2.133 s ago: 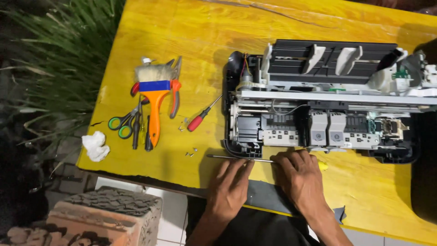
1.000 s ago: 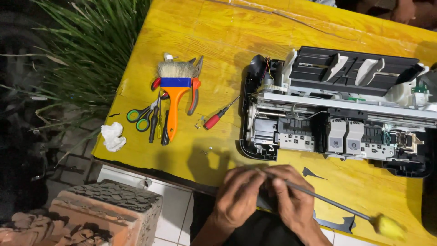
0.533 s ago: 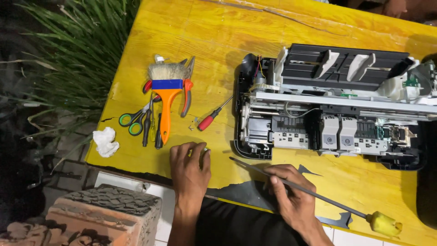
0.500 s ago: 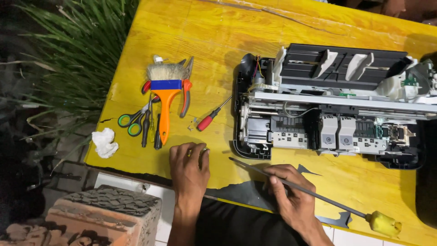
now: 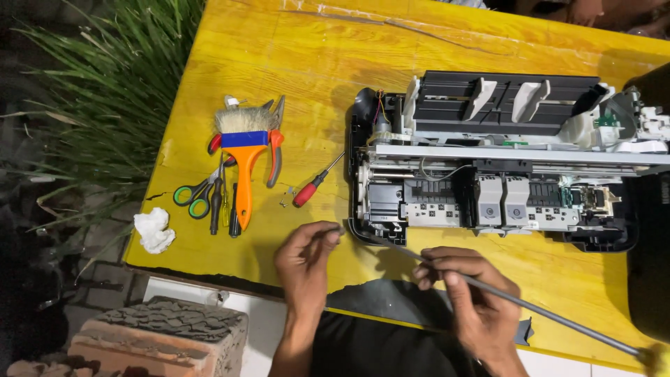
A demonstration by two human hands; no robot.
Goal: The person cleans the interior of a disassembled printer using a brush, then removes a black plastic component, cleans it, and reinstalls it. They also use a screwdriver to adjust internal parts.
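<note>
We're looking down on a yellow table (image 5: 447, 63) w/ an opened-up printer (image 5: 488, 167) on it, cover off, white and grey innards and black paper guides showing. Our right hand (image 5: 471, 300) sits at the near edge of the table, fingers curled round a long thin metal rod (image 5: 530, 307) – a closed grip partway along it. The rod runs diagonally from near the printer's front-left corner, through that hand, down to the lower right where a blurred yellowish end shows at the frame edge. Our left hand (image 5: 305, 255) is just left of the printer's corner, thumb and forefinger brought together near the rod's far tip; looks like a pinch on the tip or something tiny, but we can't tell which – too small to make out.

Left of the printer, well apart from both hands: a red-handled screwdriver (image 5: 314, 187) lying at an angle, an orange-handled brush (image 5: 244, 167) w/ a blue band, red-handled pliers (image 5: 273, 143) under it, green-handled scissors (image 5: 195, 199) and a couple of dark-handled small drivers beside those. A crumpled white tissue (image 5: 153, 230) lies near the table's left corner. Off the table: green plant leaves (image 5: 105, 84) at left and a brick (image 5: 160, 335) at bottom left. A dark lap shows below the table edge between our arms
</note>
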